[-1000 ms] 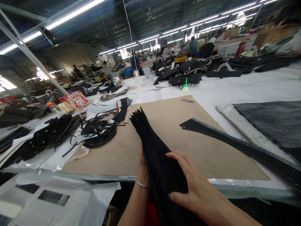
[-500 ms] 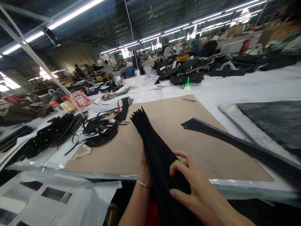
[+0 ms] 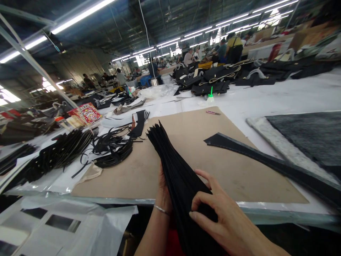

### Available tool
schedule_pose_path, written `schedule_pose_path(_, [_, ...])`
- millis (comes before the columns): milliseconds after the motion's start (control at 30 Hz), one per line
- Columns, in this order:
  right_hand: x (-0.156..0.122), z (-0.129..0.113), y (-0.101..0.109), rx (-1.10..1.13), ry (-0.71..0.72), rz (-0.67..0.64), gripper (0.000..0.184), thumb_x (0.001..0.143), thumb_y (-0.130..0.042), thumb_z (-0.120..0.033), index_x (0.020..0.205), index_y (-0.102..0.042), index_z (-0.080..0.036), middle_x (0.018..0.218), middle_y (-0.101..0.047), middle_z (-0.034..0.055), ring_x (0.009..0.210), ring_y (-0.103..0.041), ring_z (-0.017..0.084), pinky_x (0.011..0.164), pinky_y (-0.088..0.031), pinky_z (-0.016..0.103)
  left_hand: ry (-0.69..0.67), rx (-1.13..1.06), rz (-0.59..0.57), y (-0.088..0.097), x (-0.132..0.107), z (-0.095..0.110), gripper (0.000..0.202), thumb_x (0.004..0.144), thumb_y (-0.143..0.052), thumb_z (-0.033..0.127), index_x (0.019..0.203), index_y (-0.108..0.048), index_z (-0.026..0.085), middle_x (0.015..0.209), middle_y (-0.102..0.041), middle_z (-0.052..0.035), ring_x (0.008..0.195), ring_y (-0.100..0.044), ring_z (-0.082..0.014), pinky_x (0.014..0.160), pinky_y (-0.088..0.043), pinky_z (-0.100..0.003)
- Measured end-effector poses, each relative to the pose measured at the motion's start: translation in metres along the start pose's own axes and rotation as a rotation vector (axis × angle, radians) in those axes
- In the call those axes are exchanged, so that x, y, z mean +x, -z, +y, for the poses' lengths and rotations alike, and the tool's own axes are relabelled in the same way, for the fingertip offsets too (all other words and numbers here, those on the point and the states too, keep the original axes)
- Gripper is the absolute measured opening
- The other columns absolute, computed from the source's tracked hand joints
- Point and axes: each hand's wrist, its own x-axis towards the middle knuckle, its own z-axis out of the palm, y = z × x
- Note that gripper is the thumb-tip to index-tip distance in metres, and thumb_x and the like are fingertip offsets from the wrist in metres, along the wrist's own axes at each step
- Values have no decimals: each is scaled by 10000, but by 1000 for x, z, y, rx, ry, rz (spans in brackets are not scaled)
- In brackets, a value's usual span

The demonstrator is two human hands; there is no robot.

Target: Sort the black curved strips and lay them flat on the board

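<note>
A thick bundle of long black fabric strips point(image 3: 177, 170) slants up in front of me, its pointed ends fanned at the top. My left hand point(image 3: 163, 188), with a silver bangle at the wrist, grips it from the left side; most of its fingers are hidden behind the bundle. On the right side my right hand point(image 3: 213, 209) has thumb and index finger drawn close together on the layers, the other fingers along the edge. A single long black strip with grey edging point(image 3: 245, 147) lies to the right on the tan board point(image 3: 133, 181).
Black straps point(image 3: 114, 149) and stacked black pieces point(image 3: 57, 153) lie at the left. Pink snips point(image 3: 213, 112) rest at the board's far edge, near a green-tipped bottle point(image 3: 210, 96). Grey felt point(image 3: 306, 138) lies right; black bags point(image 3: 213, 76) are piled behind. People work in the background.
My right thumb and index finger have moved slightly closer together on the strips. The bundle stays nearly in place, and the view has shifted a little.
</note>
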Motion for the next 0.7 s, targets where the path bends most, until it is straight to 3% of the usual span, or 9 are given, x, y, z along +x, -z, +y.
schedule_pose_path(400, [-3,-7,-2,-123,0,4,100,733,-576,-213,739,-674,-232,1562,-165,28,1391,-276,307,1094,-291,481,-68,-13,2,3,5,1,481,824,-559,567,864,-713,113,819,-711,-85,749,-661,-223,795,-541,-381])
schedule_pose_path(600, [-1,-7,0,-82,6,46,103,705,-538,-140,677,-609,-210,1509,-262,37,1313,-391,289,1037,-370,440,-101,-18,-62,3,8,2,470,848,-526,560,875,-711,129,857,-713,-89,782,-665,-229,819,-534,-383])
schedule_pose_path(700, [-2,-4,-1,-50,29,61,103,712,-523,-126,680,-578,-207,1471,-306,49,1262,-443,271,994,-409,413,-90,-21,3,-1,6,2,468,831,-544,574,858,-701,134,828,-703,-70,747,-652,-214,812,-536,-395])
